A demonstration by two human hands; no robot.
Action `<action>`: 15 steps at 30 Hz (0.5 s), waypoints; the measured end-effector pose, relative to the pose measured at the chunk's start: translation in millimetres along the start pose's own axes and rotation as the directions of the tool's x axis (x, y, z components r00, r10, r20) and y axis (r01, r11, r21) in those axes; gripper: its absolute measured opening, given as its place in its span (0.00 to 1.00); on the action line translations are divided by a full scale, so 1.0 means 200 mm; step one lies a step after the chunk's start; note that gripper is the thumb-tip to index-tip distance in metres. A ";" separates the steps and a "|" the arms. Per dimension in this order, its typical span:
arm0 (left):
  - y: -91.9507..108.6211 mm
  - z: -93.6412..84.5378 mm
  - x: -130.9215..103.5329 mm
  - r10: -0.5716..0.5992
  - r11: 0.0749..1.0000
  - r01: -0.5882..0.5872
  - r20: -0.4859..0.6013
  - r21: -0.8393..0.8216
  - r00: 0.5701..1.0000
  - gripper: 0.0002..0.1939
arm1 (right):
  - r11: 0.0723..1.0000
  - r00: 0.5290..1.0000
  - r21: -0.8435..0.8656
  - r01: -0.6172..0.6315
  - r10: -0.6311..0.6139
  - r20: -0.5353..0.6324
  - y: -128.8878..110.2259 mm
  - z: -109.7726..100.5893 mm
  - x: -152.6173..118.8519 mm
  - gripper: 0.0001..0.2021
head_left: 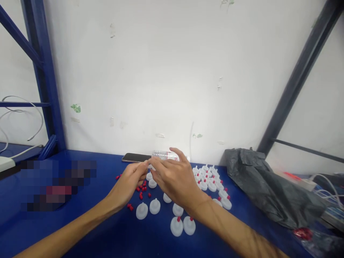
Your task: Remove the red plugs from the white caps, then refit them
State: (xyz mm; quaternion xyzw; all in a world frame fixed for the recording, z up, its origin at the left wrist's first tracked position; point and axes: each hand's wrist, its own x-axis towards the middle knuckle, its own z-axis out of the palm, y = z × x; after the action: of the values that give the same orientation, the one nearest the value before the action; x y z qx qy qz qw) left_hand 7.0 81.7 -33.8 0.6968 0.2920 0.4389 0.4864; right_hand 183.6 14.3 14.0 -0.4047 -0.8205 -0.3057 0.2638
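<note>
Left hand (pixel 133 176): thumb and fingertips are pinched together on a small white piece (pixel 151 167);
Right hand (pixel 175 180): fingertips are closed in on the same piece; one finger is held raised and straight;
White piece: it is held above the blue desk (pixel 104 236), between the two sets of fingertips; it is mostly covered, so its direction and long axis cannot be told;
White caps (pixel 142 211): round bases are rested on the desk in front of the hands; spouts are pointed upward;
Red-tipped caps (pixel 176 227): two are placed side by side, tips up; more are clustered beyond the right wrist;
Red pieces (pixel 141 195): they are scattered near the left hand, long axes turned various ways;
By the wall: a phone (pixel 135 157) is laid flat; a bottle (pixel 161 155) is laid sideways, partly hidden by the right hand;
Far right: a dark plastic bag (pixel 264 186) is spread, crumpled
</note>
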 end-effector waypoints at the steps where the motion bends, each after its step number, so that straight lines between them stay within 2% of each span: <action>1: 0.02 -0.01 -0.01 0.110 0.980 -0.106 -0.015 0.169 0.994 0.25 | 1.000 1.000 0.023 -0.010 0.009 0.008 0.00 -0.02 0.00 0.11; 3: 0.07 -0.04 -0.03 0.333 0.797 -0.321 0.070 0.512 0.940 0.23 | 0.999 1.000 0.043 -0.008 0.008 0.002 0.00 -0.06 0.00 0.12; 4: 0.09 -0.06 -0.04 0.397 0.693 -0.384 0.122 0.610 0.910 0.22 | 0.999 1.000 0.042 0.005 -0.004 -0.008 0.00 -0.08 0.00 0.13; 5: 0.11 -0.07 -0.05 0.426 0.636 -0.415 0.152 0.651 0.892 0.21 | 0.999 1.000 0.039 0.020 -0.019 -0.019 -0.01 -0.10 0.00 0.14; 6: 0.12 -0.07 -0.05 0.439 0.622 -0.420 0.150 0.661 0.886 0.21 | 0.999 0.999 0.036 0.029 -0.028 -0.030 -0.01 -0.11 0.00 0.15; 9: 0.12 -0.07 -0.05 0.430 0.669 -0.396 0.107 0.628 0.896 0.22 | 0.999 0.999 0.037 0.028 -0.027 -0.031 -0.02 -0.12 0.00 0.15; 12: 0.10 -0.07 -0.04 0.423 0.657 -0.406 0.135 0.636 0.896 0.22 | 0.999 1.000 0.032 0.020 -0.020 0.001 -0.03 -0.10 0.01 0.11; 15: 0.06 -0.08 -0.05 0.365 0.708 -0.345 0.099 0.616 0.926 0.22 | 0.993 0.999 0.110 -0.044 0.042 0.017 -0.03 -0.07 0.02 0.06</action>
State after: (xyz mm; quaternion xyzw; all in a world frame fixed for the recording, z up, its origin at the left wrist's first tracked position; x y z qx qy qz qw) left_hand -12.5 75.0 -23.4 0.8540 0.2882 0.4130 0.1304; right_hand 179.1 2.7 23.6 -0.4092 -0.8292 -0.2511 0.2863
